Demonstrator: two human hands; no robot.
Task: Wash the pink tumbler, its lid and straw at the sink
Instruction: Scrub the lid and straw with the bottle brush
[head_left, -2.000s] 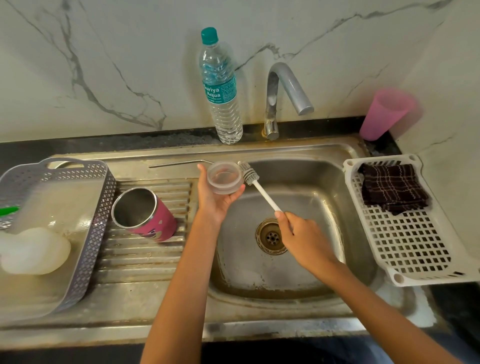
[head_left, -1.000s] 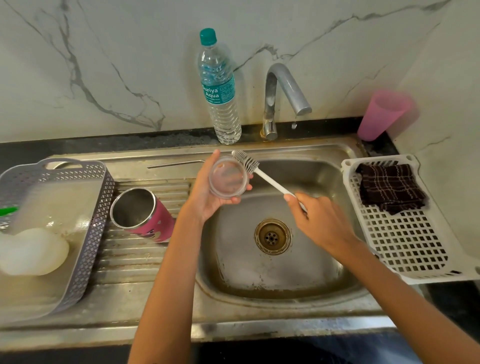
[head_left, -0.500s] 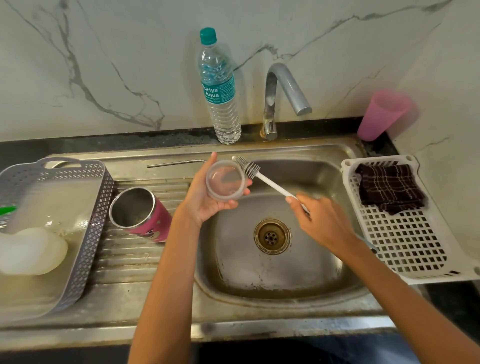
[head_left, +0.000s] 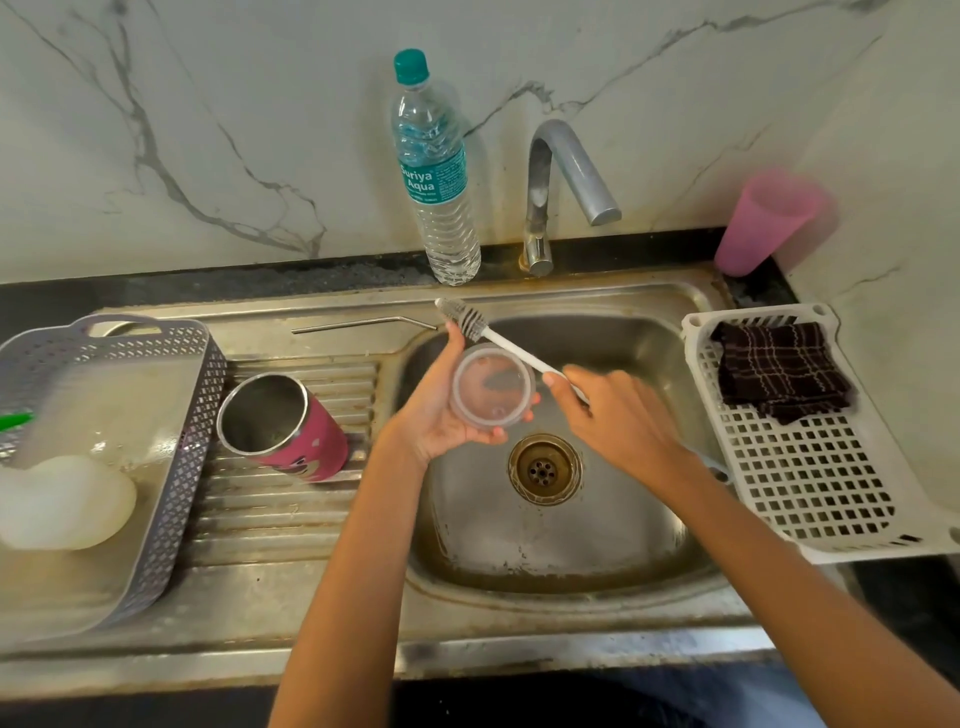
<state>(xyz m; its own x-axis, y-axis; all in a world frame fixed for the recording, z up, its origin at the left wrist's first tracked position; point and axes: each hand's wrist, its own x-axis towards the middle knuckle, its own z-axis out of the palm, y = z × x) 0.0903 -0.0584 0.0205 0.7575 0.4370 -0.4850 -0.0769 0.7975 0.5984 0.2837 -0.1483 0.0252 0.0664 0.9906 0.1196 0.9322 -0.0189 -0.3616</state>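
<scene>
3 pieces made up this job, and only 1 was being worked on. The lid (head_left: 492, 387), a round, translucent plastic disc with a raised rim, sat in the left hand (head_left: 441, 410), whose fingers curled around its edge, over the basin of the sink (head_left: 545, 545). The right hand (head_left: 618, 421) pinched the thin white handle of a bottle brush (head_left: 467, 317). The handle crossed the lid's far rim and the bristled head stuck out beyond it, near the left fingertips.

The pink tumbler (head_left: 291, 426) lay on its side on the ribbed steel drainboard, its open mouth showing a bare metal lining inside the glossy pink shell. The straw (head_left: 363, 325), a slim metal tube with 1 bent end, rested on the ledge behind the drainboard. Neither showed suds or drops clearly enough to tell whether it had been washed, so I judged the task to be in its middle, with rinsing of the lid not yet done.

No water ran from the faucet (head_left: 561, 176). The steel basin looked dull and stained around the brass-toned drain (head_left: 544, 469).
</scene>
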